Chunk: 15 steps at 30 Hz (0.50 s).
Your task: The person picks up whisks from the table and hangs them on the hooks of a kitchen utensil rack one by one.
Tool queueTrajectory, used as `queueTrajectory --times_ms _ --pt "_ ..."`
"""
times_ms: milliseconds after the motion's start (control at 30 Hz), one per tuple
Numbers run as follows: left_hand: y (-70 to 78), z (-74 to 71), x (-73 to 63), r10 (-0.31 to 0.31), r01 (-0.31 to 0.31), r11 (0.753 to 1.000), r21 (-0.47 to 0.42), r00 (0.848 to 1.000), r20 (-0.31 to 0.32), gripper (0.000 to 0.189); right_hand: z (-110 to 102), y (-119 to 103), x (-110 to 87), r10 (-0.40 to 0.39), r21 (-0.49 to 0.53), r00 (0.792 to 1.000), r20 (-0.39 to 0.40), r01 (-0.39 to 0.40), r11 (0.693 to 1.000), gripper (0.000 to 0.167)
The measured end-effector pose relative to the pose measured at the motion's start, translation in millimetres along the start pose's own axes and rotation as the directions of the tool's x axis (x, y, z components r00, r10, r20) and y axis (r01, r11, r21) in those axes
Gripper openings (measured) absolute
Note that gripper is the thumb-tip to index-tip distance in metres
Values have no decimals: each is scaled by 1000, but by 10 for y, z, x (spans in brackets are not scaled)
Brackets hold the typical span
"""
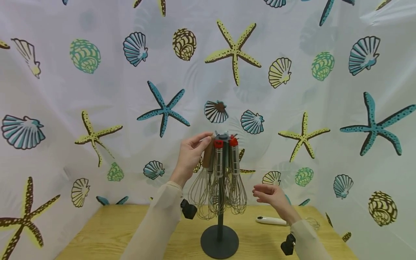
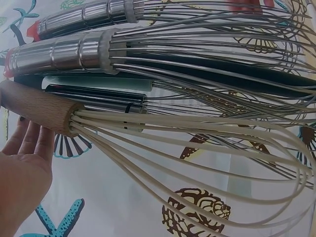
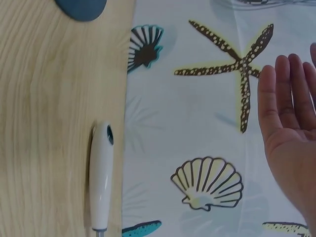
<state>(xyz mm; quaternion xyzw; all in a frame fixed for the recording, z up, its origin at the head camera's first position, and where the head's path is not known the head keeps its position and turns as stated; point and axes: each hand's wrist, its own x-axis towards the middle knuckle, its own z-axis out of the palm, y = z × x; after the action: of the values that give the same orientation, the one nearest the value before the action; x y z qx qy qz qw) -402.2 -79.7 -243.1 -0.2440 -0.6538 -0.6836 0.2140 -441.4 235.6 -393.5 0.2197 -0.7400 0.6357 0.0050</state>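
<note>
My left hand [image 1: 191,155] pinches the upper end of a wooden-handled whisk [image 1: 208,153] at the left of a dark rotating stand [image 1: 220,216]. In the left wrist view, its fingers lie behind the wooden handle [image 2: 44,106], whose pale wires point away; the thumb is out of sight there. Beside it hang several other whisks, among them two with ribbed metal handles [image 1: 219,159] and red ends. My right hand [image 1: 273,196] hovers right of the hanging wires, fingers extended and holding nothing. Below it, a white-handled whisk [image 1: 271,220] lies on the table.
The wooden table [image 1: 123,231] carries the stand's round base [image 1: 219,242] near its front middle. A white curtain [image 1: 195,83] printed with shells and starfish hangs behind and along both sides.
</note>
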Motion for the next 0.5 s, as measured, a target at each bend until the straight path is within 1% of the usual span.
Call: queueTrajectory --times_ms 100,233,333,500 --pt "-3 3 7 1 -1 1000 -7 1000 0 30 -72 55 -15 19 -1 999 28 -19 1000 47" --pt "3 5 16 4 -4 1000 -3 1000 2 30 -158 121 -33 37 -25 996 86 -35 999 48" --pt "5 3 12 1 -1 1000 -2 1000 3 30 -220 168 -61 45 -58 989 138 -37 998 48" --pt "0 -2 -1 -1 1 1000 -3 1000 -2 30 -323 266 -82 90 -86 979 185 -76 993 49"
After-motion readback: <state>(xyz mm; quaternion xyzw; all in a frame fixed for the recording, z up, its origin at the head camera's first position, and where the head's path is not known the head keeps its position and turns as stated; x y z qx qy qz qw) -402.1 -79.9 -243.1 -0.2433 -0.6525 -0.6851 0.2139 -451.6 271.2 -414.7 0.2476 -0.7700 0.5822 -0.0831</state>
